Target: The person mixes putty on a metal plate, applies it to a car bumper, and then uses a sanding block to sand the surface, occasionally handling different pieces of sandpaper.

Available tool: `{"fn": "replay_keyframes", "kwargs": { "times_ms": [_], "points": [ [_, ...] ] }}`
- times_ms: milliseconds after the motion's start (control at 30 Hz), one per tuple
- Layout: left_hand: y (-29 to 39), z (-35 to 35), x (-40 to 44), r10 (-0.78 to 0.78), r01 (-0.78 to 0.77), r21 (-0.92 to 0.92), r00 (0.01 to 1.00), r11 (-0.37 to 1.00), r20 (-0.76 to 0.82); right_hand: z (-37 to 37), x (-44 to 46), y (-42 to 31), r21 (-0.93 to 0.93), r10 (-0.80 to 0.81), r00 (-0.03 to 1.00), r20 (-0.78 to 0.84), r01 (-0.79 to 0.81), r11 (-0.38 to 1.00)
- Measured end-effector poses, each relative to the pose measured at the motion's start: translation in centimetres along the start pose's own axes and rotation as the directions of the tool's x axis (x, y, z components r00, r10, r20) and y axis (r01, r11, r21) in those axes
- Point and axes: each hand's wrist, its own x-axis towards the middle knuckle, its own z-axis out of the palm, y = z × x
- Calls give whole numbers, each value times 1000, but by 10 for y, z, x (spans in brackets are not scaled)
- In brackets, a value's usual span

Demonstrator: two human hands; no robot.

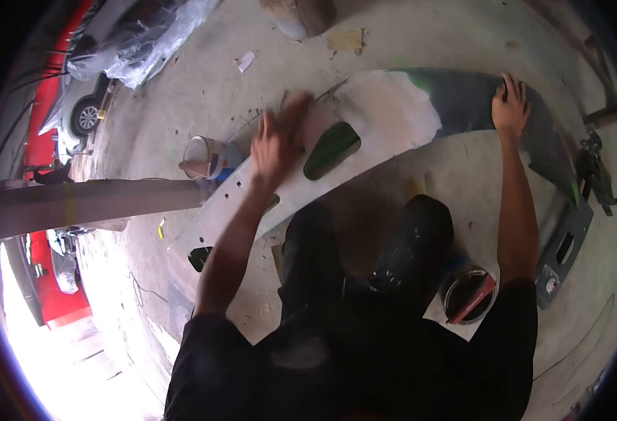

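A long curved car bumper lies across the floor before me, pale whitish over most of its length and dark grey toward the right, with green patches at the colour border. My left hand is over the pale part, left of a green-edged oval opening. Motion smears its fingers, so whether it holds anything is unclear. On the dark grey part rests my right hand, fingers apart and draped over the surface near the far edge.
A paint tin stands beyond the bumper at left. Near my right knee is an open round can with a red strip across it. A grey post crosses the left side. Plastic sheeting covers a car behind.
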Motion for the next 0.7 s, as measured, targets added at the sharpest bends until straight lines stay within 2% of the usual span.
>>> {"fn": "replay_keyframes", "kwargs": {
  "times_ms": [33, 67, 133, 200, 267, 333, 433, 500, 533, 567, 600, 633, 700],
  "points": [
    [3, 4, 24, 30, -38, -84, 996, 996, -88, -1, -1, 3, 12, 5, 1000, -3, -5, 1000],
    [2, 4, 34, 90, -99, -65, 987, 993, -132, 0, -2, 3, 27, 4, 1000, -5, -4, 1000],
    [-17, 9, 7, 128, -132, -44, 987, 990, -96, 0, 0, 2, 30, -11, 1000, -12, 11, 999],
    [-33, 7, -76, 163, -160, 29, 981, 987, -103, 6, 0, 6, -2, -21, 1000, -22, 21, 1000],
    [-38, -14, -167, 110, -113, 67, 993, 991, 48, 12, -1, 6, -9, -13, 999, -40, 13, 1000],
    [-36, -21, -208, 181, -177, 49, 978, 983, -106, 13, 5, 5, -10, 1, 998, -56, -1, 1000],
    [-37, -20, -164, 144, -144, 18, 990, 989, -7, 10, 2, 3, -3, 12, 999, -37, -12, 1000],
    [-30, -8, -80, 75, -73, 95, 997, 993, -16, 10, 5, 3, 44, -13, 997, -78, 17, 999],
    [-32, 3, -40, 155, -147, 64, 975, 987, -162, 9, -1, 5, 65, -26, 996, -89, 32, 997],
    [-30, 7, -12, 100, -93, 70, 991, 993, -95, 10, -5, 9, 50, -33, 996, -82, 37, 998],
    [-29, 5, 12, 86, -87, -11, 993, 996, -75, 14, 0, 11, 38, -47, 996, -77, 50, 998],
    [-26, -1, 25, 124, -129, -56, 989, 990, -84, 15, 2, 13, 30, -60, 995, -76, 63, 998],
    [-42, 0, -6, 205, -207, -14, 974, 978, -100, 16, 4, 15, 39, -76, 992, -102, 80, 996]
  ]
}}
